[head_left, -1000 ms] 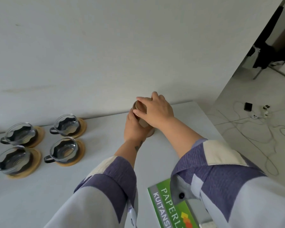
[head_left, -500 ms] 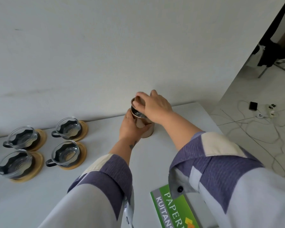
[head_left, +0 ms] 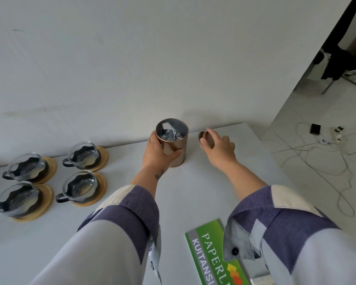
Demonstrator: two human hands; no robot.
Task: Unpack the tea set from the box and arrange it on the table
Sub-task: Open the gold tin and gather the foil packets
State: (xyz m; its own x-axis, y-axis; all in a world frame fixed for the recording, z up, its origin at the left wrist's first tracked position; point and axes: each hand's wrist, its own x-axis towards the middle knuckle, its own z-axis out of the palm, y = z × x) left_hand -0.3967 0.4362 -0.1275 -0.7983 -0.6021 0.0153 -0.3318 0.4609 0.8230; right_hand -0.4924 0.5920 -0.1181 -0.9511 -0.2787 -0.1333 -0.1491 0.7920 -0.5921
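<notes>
Head camera, looking steeply down, table [head_left: 203, 198] near.

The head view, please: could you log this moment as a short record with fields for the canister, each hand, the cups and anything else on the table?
canister: brown canister, upright, open, silver foil bag inside
left hand: left hand grips the canister's side
right hand: right hand holds the lid to the right of the canister, low over the table
cups: four glass cups, each on a wooden coaster, at left
other: green booklet at near edge
</notes>
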